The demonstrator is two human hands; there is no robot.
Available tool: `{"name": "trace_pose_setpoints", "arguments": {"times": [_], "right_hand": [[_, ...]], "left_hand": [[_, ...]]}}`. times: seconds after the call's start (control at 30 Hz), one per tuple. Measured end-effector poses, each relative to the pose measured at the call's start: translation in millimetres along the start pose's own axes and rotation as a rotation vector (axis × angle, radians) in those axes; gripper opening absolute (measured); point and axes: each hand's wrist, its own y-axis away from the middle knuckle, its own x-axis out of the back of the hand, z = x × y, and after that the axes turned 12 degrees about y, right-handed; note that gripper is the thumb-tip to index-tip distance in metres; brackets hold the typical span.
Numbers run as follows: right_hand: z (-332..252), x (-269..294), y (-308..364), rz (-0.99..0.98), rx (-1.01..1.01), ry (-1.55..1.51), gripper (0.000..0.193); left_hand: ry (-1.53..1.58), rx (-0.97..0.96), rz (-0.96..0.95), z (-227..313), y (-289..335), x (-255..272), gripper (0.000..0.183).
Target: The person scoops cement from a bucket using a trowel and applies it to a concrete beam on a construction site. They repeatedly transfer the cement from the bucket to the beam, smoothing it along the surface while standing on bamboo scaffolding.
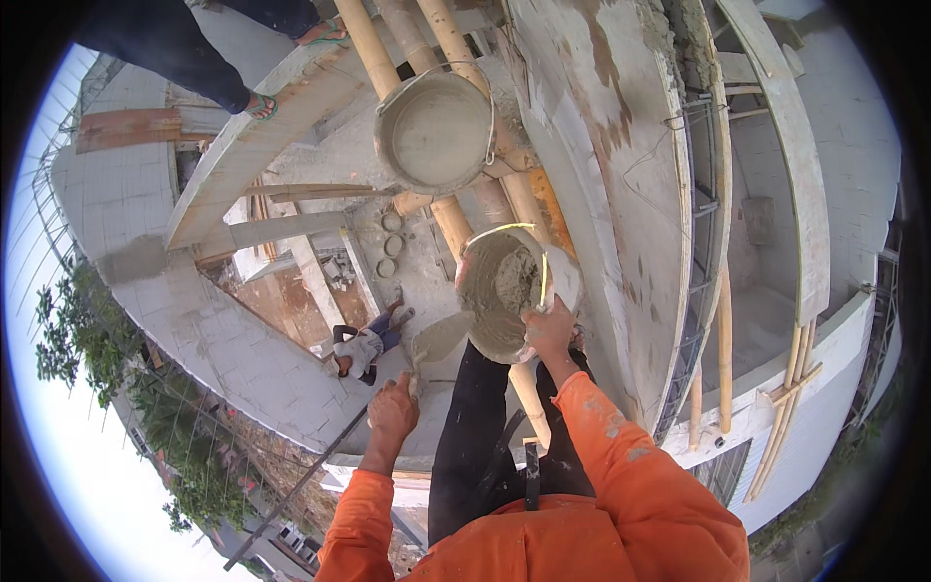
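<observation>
My left hand (393,412) is closed round the handle of a trowel. Its flat, mortar-coated blade (441,337) points up and right, its tip close to a bucket's side. That mortar-smeared bucket (475,291) stands in front of my legs with wet grey mortar (519,279) inside. At the bucket's right rim, my right hand (550,330) grips the bucket where its yellowish handle (545,276) comes down; the fingers are partly hidden. Farther off, a second bucket (436,133) holds smooth grey slurry, its thin wire handle lying to one side.
Bamboo poles (451,228) run beneath the buckets, high above a floor below. A concrete wall (621,194) rises on the right. Another person's sandalled feet (260,105) are on a ledge at upper left. Below, a person (364,349) is near several small buckets (391,242).
</observation>
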Motion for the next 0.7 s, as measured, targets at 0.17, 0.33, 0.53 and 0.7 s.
{"name": "trace_pose_setpoints", "arguments": {"times": [0.17, 0.33, 0.53, 0.7], "right_hand": [[-15.0, 92.1, 93.2, 0.043, -0.013, -0.074, 0.032], [-38.0, 165.1, 152.1, 0.137, -0.037, -0.183, 0.028], [-3.3, 217.2, 191.3, 0.230, -0.064, -0.203, 0.023], [-23.4, 229.8, 219.7, 0.313, -0.044, -0.254, 0.016]], "left_hand": [[-0.380, -0.284, 0.061, 139.7, -62.9, 2.6, 0.036], [-0.328, -0.717, 0.095, 191.1, -3.8, -60.9, 0.025], [-0.417, -0.815, 0.104, 175.5, 55.7, -6.0, 0.024], [-0.450, -0.598, 0.047, 191.7, 67.9, 48.0, 0.021]]}}
